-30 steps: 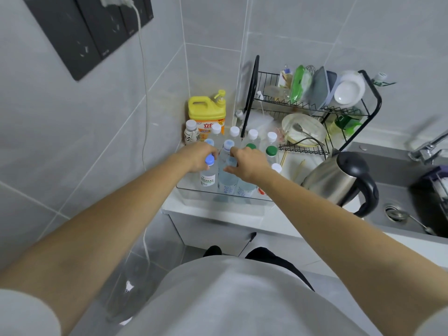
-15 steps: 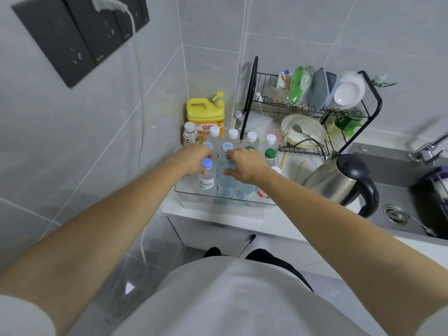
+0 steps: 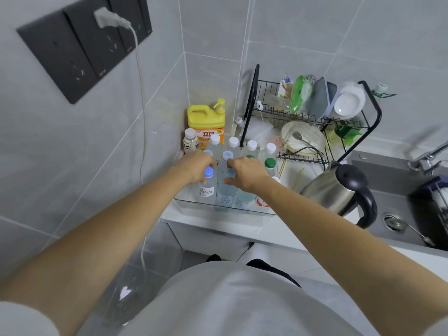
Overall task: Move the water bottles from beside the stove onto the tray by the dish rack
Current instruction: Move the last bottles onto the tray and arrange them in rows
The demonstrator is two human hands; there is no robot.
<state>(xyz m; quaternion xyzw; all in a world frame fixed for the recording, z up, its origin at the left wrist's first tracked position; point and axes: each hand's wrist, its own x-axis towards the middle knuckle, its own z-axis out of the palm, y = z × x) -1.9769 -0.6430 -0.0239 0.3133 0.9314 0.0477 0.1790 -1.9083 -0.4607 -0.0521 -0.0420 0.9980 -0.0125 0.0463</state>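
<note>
A clear plastic tray (image 3: 194,202) sits on the white counter left of the black dish rack (image 3: 312,117). Several water bottles stand upright in it, with white, blue and green caps. My left hand (image 3: 196,166) is wrapped around the blue-capped bottle (image 3: 208,184) at the tray's front left. My right hand (image 3: 247,173) grips the pale-blue-capped bottle (image 3: 226,187) beside it. Further bottles lie hidden under both hands. The stove is out of view.
A yellow detergent jug (image 3: 206,122) stands in the corner behind the tray. A steel kettle (image 3: 339,190) with a black handle sits to the right, then the sink (image 3: 397,214) and tap (image 3: 426,158). A white cord (image 3: 143,117) hangs from the wall socket.
Both hands stay on the two front bottles in the tray; they have barely shifted. The view has tilted slightly.
</note>
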